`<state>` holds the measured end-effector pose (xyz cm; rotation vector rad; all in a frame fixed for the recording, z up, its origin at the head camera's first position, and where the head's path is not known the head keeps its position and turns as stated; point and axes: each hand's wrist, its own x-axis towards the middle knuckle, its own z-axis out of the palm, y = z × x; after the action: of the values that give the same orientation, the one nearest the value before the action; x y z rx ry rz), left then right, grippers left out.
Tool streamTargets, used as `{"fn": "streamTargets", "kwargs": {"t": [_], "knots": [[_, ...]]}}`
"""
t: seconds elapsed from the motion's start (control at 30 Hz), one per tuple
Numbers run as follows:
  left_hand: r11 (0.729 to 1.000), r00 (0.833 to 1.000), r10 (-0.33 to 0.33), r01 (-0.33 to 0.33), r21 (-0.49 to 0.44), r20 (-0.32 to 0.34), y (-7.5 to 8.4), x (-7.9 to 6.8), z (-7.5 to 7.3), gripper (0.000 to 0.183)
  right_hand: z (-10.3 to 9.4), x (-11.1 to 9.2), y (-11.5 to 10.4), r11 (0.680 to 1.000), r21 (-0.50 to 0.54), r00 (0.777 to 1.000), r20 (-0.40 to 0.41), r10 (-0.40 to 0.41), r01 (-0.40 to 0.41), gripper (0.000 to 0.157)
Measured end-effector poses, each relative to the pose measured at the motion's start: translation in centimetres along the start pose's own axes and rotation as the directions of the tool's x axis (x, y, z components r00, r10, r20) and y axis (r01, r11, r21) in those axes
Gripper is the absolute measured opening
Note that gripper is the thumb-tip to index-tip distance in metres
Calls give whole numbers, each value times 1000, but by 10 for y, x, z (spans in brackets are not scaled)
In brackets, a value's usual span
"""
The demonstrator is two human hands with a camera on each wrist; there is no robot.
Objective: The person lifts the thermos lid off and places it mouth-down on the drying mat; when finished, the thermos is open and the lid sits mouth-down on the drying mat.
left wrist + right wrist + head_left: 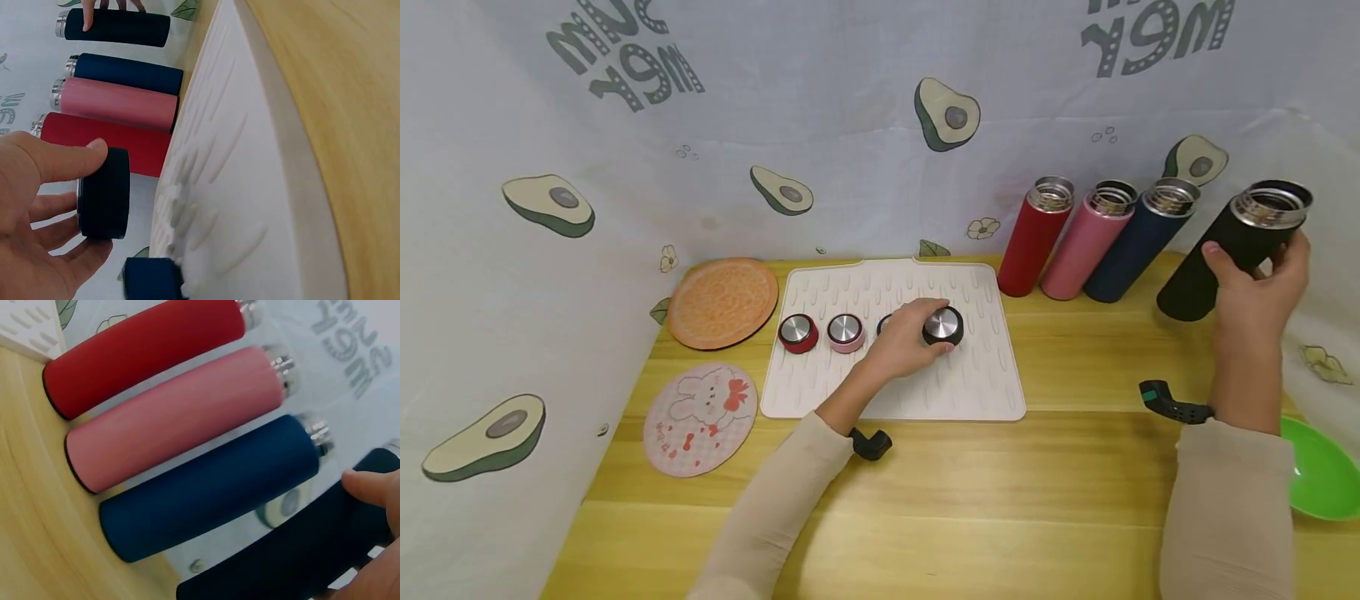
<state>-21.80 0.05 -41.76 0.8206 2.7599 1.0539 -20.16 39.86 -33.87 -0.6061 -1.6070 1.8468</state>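
Observation:
My left hand [901, 340] pinches a black bottle lid [105, 194] with a silver top, just above the white ridged mat [985, 387]. A red lid [797, 333] and a pink lid [846, 332] sit on that mat. Beside them, a dark blue lid [150, 279] is mostly hidden by my left hand in the head view. At the right, my right hand [1258, 287] grips an uncapped black bottle [1193, 283] near its top. Left of it stand three lidless bottles: blue [212, 487], pink [178, 419] and red [147, 356].
Two round mats lie at the left, an orange one [722, 302] and a pink rabbit one [700, 421]. Near the right edge is a green bowl [1324, 475], partly behind my right sleeve. An avocado-print cloth [865, 125] hangs behind the wooden table [1037, 500].

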Motion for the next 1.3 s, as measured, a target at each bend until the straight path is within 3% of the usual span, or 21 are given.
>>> {"fn": "streamTargets", "kwargs": {"t": [0.2, 0.63, 0.97, 1.1, 1.2, 1.3], "knots": [[997, 996, -13, 6, 72, 93, 3, 8, 16, 68, 0, 21, 12, 994, 61, 996, -2, 86, -86, 79], [997, 990, -63, 57, 45, 128, 0, 9, 33, 65, 9, 46, 28, 992, 32, 992, 29, 119, -120, 76], [998, 989, -62, 58, 37, 138, 1, 5, 36, 65, 4, 53, 39, 992, -8, 990, 66, 123, -123, 81], [996, 988, -78, 73, 44, 134, -1, 5, 36, 68, 1, 53, 40, 985, -87, 984, 82, 159, -151, 91], [996, 988, -80, 75, 43, 133, -2, 4, 35, 71, -2, 47, 38, 969, -175, 981, 60, 187, -174, 97], [998, 990, -56, 51, 40, 130, -4, 2, 31, 73, -2, 33, 33, 968, -199, 987, 17, 163, -156, 95]]}}
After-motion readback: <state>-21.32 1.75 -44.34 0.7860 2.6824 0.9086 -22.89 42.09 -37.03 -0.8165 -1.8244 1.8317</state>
